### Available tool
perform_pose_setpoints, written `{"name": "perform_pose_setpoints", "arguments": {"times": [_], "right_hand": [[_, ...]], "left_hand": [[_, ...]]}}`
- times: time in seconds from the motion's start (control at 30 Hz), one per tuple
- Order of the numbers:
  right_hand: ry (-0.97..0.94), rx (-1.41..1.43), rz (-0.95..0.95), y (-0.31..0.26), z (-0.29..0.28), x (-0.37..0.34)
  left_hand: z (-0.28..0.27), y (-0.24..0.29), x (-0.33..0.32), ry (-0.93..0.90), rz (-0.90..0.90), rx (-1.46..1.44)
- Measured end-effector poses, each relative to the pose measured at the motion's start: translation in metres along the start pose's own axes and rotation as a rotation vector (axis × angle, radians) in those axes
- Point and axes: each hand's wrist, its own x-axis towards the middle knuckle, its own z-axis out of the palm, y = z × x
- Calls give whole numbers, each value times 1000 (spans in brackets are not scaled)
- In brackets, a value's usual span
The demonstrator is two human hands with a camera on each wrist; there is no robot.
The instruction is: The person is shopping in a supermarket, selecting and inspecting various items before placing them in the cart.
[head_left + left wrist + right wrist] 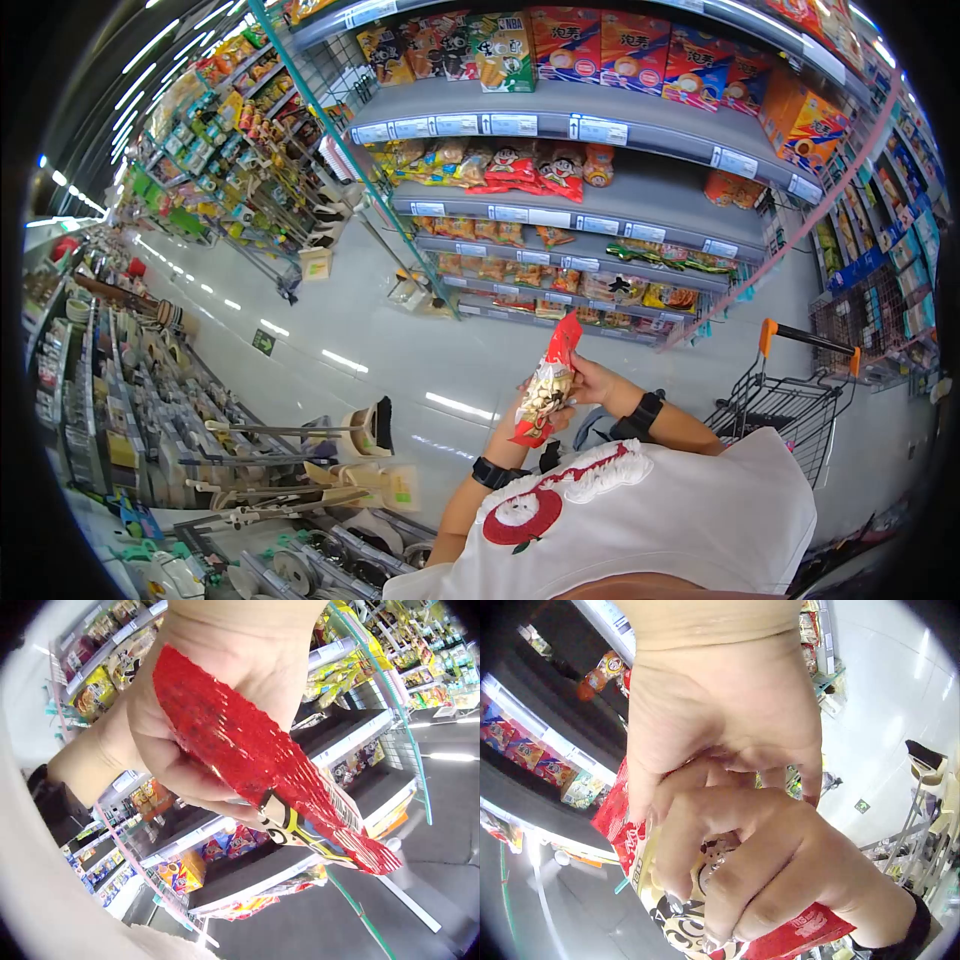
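Observation:
A red and cream snack bag (548,385) is held up in front of the white shirt, tilted, by both hands. Fingers of the left hand (508,430) curl round its lower part; the right hand (590,382) grips its side, higher up. In the left wrist view the bag's red edge (225,735) crosses below the left palm (240,652), with the right hand (169,761) close beside it. The right wrist view shows the left hand's bent fingers (772,855) over the bag's printed face (686,926), under the right palm (724,712), which hides part of the bag.
Store shelves (560,215) with packaged snacks stand ahead. A wire shopping cart (790,400) with an orange and black handle is at the right. Racks of household goods (130,400) line the left, brushes (365,430) stick out near the left arm, and pale floor (330,320) lies between.

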Motion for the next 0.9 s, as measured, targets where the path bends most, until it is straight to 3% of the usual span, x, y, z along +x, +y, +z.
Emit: {"name": "perform_pose_setpoints", "arguments": {"times": [0.03, 0.07, 0.13, 0.17, 0.2, 0.3, 0.43, 0.47, 0.57, 0.7, 0.83, 0.9], "right_hand": [[78, -42, 21, -6, -4, 5], [15, 19, 26, -13, -8, 10], [-274, 198, 134, -35, -39, 27], [-268, 194, 129, -43, -52, 35], [-262, 190, 123, -54, -59, 41], [84, 51, -38, -95, -33, 52], [184, 283, -156, -169, -33, 73], [219, 311, -182, -189, -35, 77], [236, 348, -204, -239, -47, 88], [172, 240, -197, -291, -55, 104], [123, 14, -301, -310, -42, 105], [205, -60, -237, -312, -46, 101]], "left_hand": [[-2, 5, 3, 44, 10, -11], [-13, 14, 9, -10, -22, 16], [-19, 33, 20, 73, -1, 298], [-23, 43, 28, 114, 10, 437], [-44, 64, 34, 119, -130, 427], [3, 87, 69, 272, -28, 682], [23, 127, 115, 318, 7, 633], [43, 133, 125, 413, 86, 798], [57, 175, 151, 374, 6, 951], [71, 206, 191, 481, 288, 1275], [71, 234, 214, 530, 568, 1196], [79, 249, 224, 519, 627, 1236]]}}
